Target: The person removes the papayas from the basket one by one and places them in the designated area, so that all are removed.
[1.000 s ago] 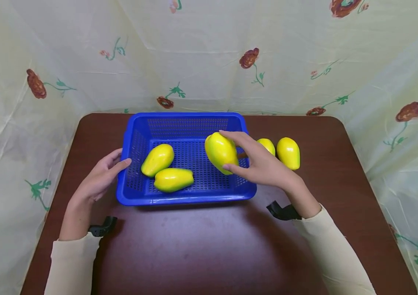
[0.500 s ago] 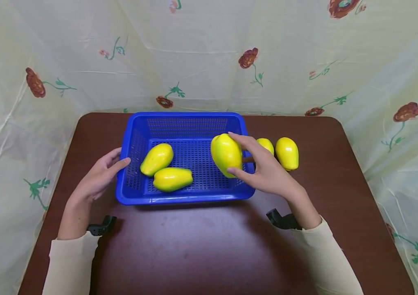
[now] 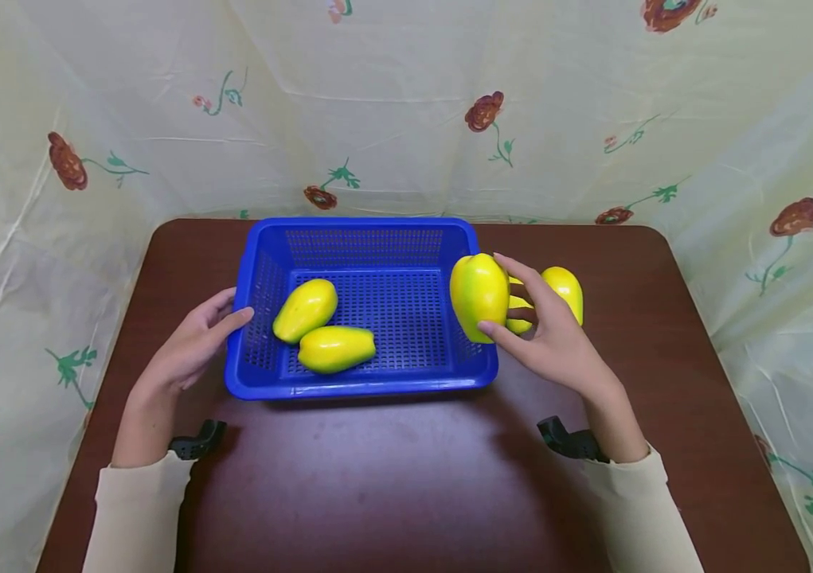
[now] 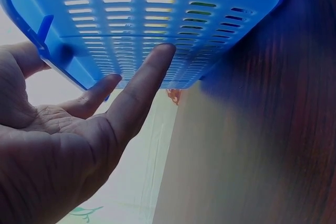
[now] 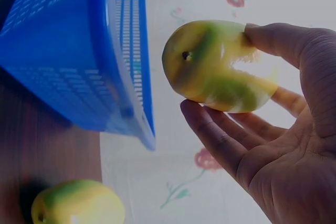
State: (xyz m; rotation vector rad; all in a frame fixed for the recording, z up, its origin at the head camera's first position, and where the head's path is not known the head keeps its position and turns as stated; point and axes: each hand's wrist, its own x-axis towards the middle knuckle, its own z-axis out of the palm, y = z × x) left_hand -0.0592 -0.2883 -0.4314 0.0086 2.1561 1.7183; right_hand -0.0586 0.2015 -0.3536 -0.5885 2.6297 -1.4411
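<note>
Right hand [image 3: 553, 334]: thumb and fingers stand apart just wide enough to span one fruit, and they have hold of it. The held fruit [image 3: 479, 298] sits at the fingertips, left of the palm. Seen from the head, its long axis runs roughly near to far; how steeply it tips I cannot tell.

The deciding relation, in my judgement, is that fruit against the basket [image 3: 363, 389]. The basket lies left of the grip. In the head view the fruit overlaps its right rim; the right wrist view shows a gap between the two. The right hand is the nearer to that rim.

Left hand [image 3: 194, 338]: pinches the basket at the side farthest from the grip, thumb over the rim, fingers outside.

Inside the basket, farther left of the grip, I count a slanting fruit [image 3: 306, 310] and a crosswise fruit [image 3: 337, 348]. On the table [image 3: 377, 469], a half-hidden fruit [image 3: 517, 325] shows behind the gripping fingers, and an outer fruit [image 3: 567, 291] lies beyond, to the right.
</note>
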